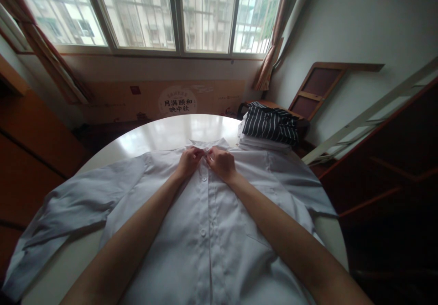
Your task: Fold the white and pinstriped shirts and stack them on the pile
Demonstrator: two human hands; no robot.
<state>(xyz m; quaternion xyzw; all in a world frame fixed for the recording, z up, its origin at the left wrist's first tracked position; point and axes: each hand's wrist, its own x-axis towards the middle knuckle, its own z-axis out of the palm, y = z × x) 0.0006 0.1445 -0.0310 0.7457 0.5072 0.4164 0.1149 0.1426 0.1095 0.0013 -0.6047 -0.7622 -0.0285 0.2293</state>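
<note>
Flat on the round white table (164,134) lies a pale button-up shirt (205,232), front side up, its collar toward the window (143,13) and its hem toward the person. Both hands meet at the top of the placket, just below the collar: the left hand (189,160) and the right hand (221,161) sit almost touching, fingers pinched on the shirt fabric at the neck button. Both forearms stretch out over the shirt's body. One long sleeve spreads left across the table edge, the other lies to the right. Near the right hand, a stack of folded clothes (268,131), topped by a dark striped piece, rests at the table's far right.
</note>
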